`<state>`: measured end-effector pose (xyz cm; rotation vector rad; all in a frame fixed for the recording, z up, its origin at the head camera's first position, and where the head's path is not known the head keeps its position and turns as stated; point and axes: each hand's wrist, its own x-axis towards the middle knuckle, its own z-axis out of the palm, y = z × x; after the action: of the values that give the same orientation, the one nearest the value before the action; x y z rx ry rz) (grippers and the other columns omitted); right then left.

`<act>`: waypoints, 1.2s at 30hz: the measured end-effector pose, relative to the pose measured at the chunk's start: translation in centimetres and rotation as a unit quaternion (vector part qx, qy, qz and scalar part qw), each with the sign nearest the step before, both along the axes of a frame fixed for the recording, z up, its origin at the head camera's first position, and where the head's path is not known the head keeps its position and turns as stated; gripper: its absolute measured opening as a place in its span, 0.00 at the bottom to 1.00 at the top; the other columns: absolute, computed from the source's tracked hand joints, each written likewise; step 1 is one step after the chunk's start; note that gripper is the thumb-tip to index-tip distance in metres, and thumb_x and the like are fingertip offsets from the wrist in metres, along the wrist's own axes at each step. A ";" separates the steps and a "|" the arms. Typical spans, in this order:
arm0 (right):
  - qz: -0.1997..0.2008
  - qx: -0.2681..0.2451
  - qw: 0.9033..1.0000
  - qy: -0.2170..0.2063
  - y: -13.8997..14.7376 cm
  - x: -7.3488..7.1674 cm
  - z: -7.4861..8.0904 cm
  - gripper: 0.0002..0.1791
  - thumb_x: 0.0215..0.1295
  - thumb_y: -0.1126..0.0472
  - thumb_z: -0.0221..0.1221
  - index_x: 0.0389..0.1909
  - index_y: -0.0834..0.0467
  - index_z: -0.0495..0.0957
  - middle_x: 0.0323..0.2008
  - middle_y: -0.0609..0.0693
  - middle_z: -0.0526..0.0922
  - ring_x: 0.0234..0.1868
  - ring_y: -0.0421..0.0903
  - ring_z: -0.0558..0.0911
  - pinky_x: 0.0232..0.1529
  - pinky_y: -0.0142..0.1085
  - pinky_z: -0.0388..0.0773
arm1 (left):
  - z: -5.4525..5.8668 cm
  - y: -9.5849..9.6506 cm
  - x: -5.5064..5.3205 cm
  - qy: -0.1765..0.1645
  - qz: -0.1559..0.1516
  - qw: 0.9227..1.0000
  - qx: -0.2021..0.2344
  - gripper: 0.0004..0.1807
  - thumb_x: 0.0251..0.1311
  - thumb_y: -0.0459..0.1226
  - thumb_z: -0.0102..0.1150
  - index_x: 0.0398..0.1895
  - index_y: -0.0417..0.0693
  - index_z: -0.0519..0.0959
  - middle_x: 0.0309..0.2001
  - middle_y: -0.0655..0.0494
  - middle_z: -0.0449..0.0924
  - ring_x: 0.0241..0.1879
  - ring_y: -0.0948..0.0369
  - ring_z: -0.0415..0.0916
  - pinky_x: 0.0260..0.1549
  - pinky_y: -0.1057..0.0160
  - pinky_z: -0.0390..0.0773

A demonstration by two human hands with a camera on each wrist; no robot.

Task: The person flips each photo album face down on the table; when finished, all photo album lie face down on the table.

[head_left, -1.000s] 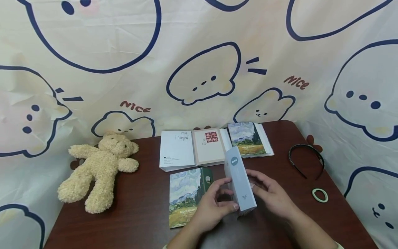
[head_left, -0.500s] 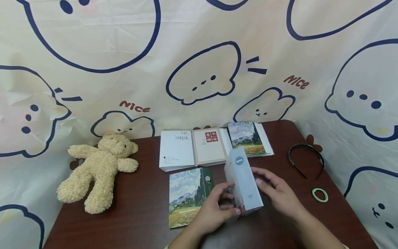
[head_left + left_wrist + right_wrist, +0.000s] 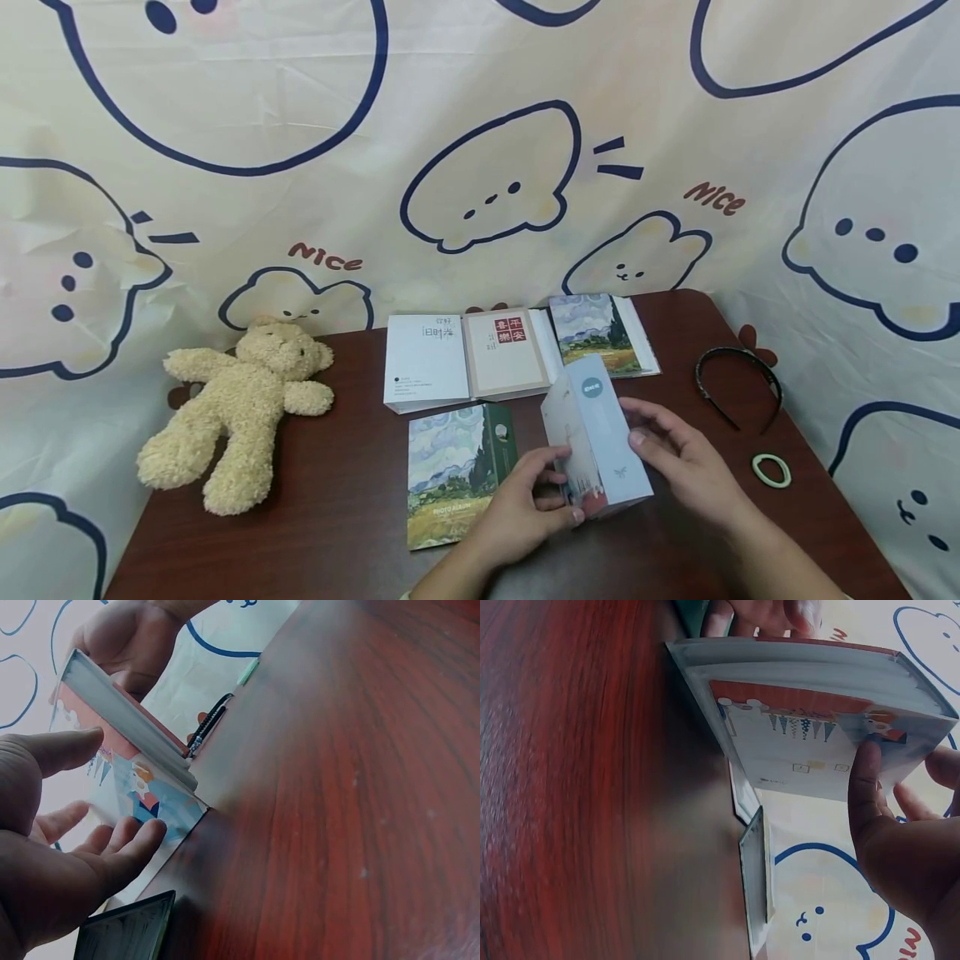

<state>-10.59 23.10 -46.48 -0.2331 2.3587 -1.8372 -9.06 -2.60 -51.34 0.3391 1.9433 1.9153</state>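
Observation:
A thick photo album with a light blue spine stands on edge between my two hands, its spine facing up toward the head camera. My left hand is at its left cover, thumb and loosely bent fingers spread against the picture side. Against the opposite cover rests my right hand, its fingertips near the spine's edge. The right wrist view shows the album cover with a red band and small pennants, a fingertip of the right hand touching it. White page edges show between the covers.
Left of the hands lies a green-spined photo album with a landscape cover. Behind stand a white album, a beige album and another landscape album. A teddy bear lies left; a headband and green hair tie lie right.
The album has swung and tilted to the right, so more of its left cover shows. The right hand has shifted right along with it; the left hand has moved only slightly.

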 end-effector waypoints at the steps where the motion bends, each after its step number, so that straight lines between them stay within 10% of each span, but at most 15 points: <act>1: -0.002 0.002 1.000 0.002 0.1 0.0 0.0 0.25 0.80 0.56 0.55 0.73 0.58 0.69 0.64 0.61 0.74 0.54 0.44 0.82 0.49 0.36 0.83 | 0.0 0.0 0.0 -0.003 -0.003 1.000 -0.004 0.39 0.55 0.26 0.75 0.70 0.54 0.73 0.63 0.49 0.69 0.59 0.52 0.76 0.52 0.61 0.83; 36: -0.067 0.057 0.994 -0.070 3.6 0.2 -1.8 0.26 0.77 0.53 0.60 0.71 0.58 0.72 0.65 0.62 0.75 0.51 0.41 0.82 0.44 0.34 0.83 | 0.5 0.4 -0.3 0.029 -0.052 0.994 -0.095 0.40 0.59 0.35 0.75 0.75 0.48 0.70 0.62 0.51 0.75 0.60 0.54 0.77 0.56 0.65 0.80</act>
<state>-10.36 26.75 -48.32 0.0649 2.4228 -1.7046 -9.34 -2.22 -50.82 0.4349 2.0817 1.6589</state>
